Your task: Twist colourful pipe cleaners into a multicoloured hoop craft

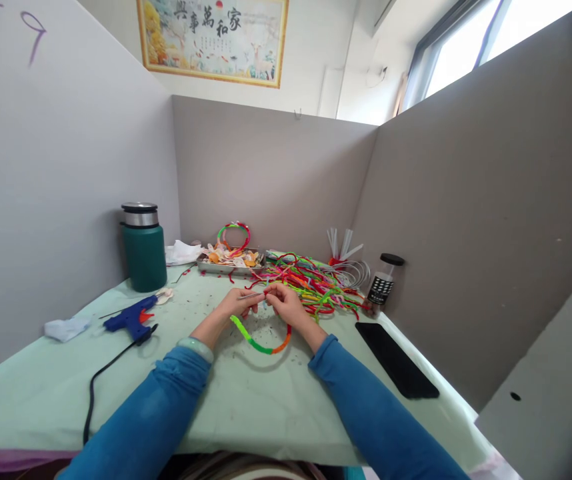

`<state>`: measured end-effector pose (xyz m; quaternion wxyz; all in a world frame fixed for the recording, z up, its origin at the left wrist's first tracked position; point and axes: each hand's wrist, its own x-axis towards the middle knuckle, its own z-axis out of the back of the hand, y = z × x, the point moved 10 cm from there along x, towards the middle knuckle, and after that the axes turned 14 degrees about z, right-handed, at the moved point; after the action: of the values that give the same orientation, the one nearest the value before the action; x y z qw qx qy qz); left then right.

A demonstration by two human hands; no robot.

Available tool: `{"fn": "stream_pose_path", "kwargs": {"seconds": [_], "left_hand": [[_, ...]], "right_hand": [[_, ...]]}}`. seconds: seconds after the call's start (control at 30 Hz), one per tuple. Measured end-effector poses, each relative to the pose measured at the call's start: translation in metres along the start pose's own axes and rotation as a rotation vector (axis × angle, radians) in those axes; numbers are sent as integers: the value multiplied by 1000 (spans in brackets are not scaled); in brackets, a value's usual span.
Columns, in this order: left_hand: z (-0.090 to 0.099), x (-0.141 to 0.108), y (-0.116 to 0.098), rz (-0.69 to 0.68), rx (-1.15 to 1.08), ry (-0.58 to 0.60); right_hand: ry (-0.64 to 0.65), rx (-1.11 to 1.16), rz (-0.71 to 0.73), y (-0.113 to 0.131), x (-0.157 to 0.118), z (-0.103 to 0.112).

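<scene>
The fuzzy ring [261, 349] is over the middle of the worktop [261, 427], its green end loose. The left hand [233, 304] pinches a thin stick [250, 296] with bent fingers; the right hand [289, 307], nearly closed, holds the ring's red part. A weak pinch could let the ring spring open.

We log the pale green cloth-covered table [261, 427] before the grey upright back panel [266, 167]. At its left rear we place the green cylindrical metal-topped bottle [145, 257], behind the blue plastic glue gun [131, 319]. The shallow rectangular metal tray [226, 269] sits centrally at the rear (a multicoloured fuzzy ring [247, 240] on its contents). Right of it: the multicoloured fuzzy stem pile [311, 283]. Nearer us is the green-and-orange curved fuzzy band [261, 349]; the black flat rectangular slab [397, 360] lies right.
</scene>
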<state>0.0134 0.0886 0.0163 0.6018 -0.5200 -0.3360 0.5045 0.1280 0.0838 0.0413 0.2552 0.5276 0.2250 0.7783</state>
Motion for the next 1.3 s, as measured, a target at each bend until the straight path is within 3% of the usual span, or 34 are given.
{"fn": "stream_pose_path", "kwargs": {"seconds": [0.23,0.53,0.73,0.87,1.03,1.13,1.3], "left_hand": [[-1,1,3,51,43,-82],[-2,3,14,182,12,-50],[13,-3,-3,78,99,-172],[20,-7,-6,120,76,-155],[16,-9,-3,201,15,-23],[22,-7,3,238,-20,-37],[22,1,3,129,164,-70]], "right_hand": [[-4,-126,49,2,0,4],[-37,-204,12,-6,-1,9],[-94,-102,-26,-12,-1,14],[-92,-61,-58,-16,-2,15],[-26,-55,-84,-18,-3,11],[-23,-76,-81,-18,-3,11],[-17,-214,-51,-18,-3,13]]}}
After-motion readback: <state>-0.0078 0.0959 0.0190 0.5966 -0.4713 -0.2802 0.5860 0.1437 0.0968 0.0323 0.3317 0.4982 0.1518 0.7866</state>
